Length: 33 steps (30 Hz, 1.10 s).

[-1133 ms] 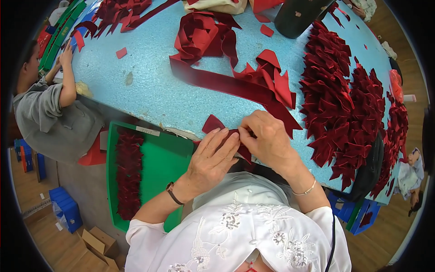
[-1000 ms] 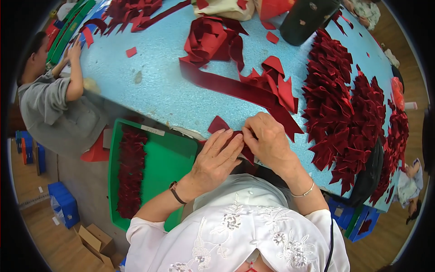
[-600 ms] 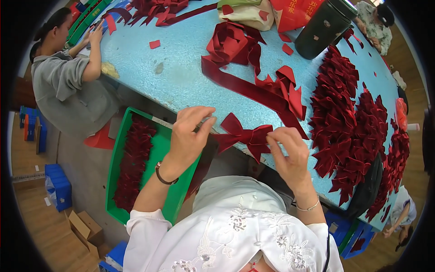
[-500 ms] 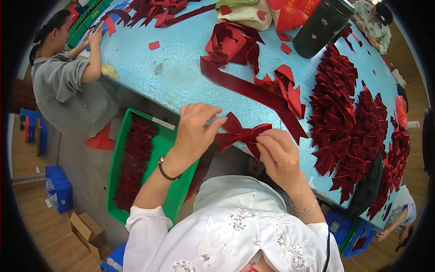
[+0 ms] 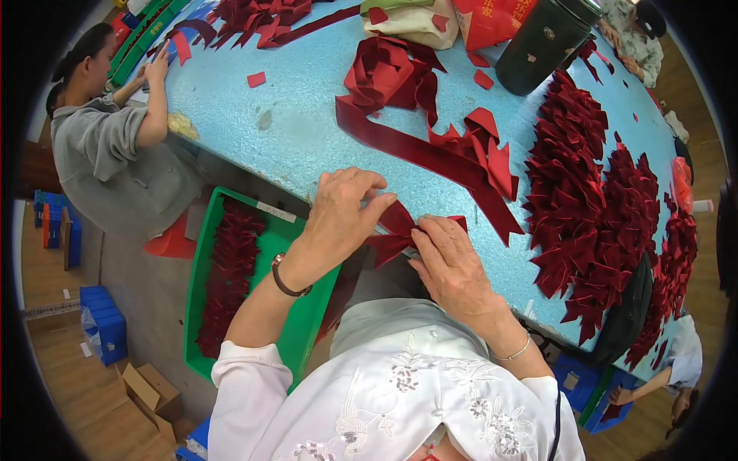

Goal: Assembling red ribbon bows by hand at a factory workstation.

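Observation:
A dark red velvet bow [image 5: 393, 234] is held at the near edge of the blue table [image 5: 300, 146]. My left hand [image 5: 344, 206] pinches its left loop between thumb and fingers. Over the bow's middle and right side lies my right hand [image 5: 450, 261], fingers closed on it and covering much of the knot. Just beyond my hands, a long dark red velvet ribbon [image 5: 400, 146] stretches across the table, joined to a loose coil [image 5: 380, 77] and a crumpled red length [image 5: 488, 150].
Heaps of finished bows [image 5: 565, 184] cover the table's right side. A green crate [image 5: 201, 269] with a row of bows stands at my left. A dark tumbler [image 5: 547, 46] and a cloth bag [image 5: 419, 23] stand at the back. A person in grey [image 5: 115, 146] sits at left.
My right hand has moved left and inward over the bow's middle, now hiding its right loop. My left hand keeps its pinch on the left side, nearly unmoved.

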Available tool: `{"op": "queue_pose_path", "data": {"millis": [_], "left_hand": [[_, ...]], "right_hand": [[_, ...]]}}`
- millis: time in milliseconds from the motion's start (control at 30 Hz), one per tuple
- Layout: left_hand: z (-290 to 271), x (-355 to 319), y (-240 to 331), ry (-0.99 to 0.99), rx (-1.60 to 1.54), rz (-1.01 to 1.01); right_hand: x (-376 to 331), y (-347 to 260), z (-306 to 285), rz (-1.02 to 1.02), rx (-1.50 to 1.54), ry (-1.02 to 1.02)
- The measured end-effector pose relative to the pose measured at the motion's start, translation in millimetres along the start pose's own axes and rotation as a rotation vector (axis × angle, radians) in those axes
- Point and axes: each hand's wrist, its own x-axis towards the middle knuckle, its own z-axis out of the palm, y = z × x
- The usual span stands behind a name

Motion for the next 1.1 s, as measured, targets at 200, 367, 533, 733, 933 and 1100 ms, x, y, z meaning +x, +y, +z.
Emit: {"op": "queue_pose_path", "data": {"millis": [200, 367, 533, 733, 933, 1100], "left_hand": [[-0.8, 3.8, 6.6, -0.097, 0.131, 0.098], [4.9, 7.0, 6.1, -0.099, -0.028, 0.09], [7.9, 10.0, 15.2, -0.16, -0.155, -0.093], [14.9, 15.9, 6.4, -0.077, 0.059, 0.194], [18.8, 10.1, 3.9, 0.036, 0.111, 0.238], [4.8, -4.9, -2.6, 0.271, -0.057, 0.027]], "right_hand": [[-4.5, -0.3, 2.9, -0.009, -0.034, -0.004], [-5.4, 0.6, 2.6, -0.005, -0.042, 0.002], [-5.2, 1.8, 3.6, 0.005, -0.047, -0.018], [-8.0, 3.8, 7.9, -0.009, -0.075, -0.02], [-8.9, 3.6, 10.3, -0.018, -0.102, -0.022], [-10.1, 0.5, 7.7, -0.004, -0.069, -0.041]]}}
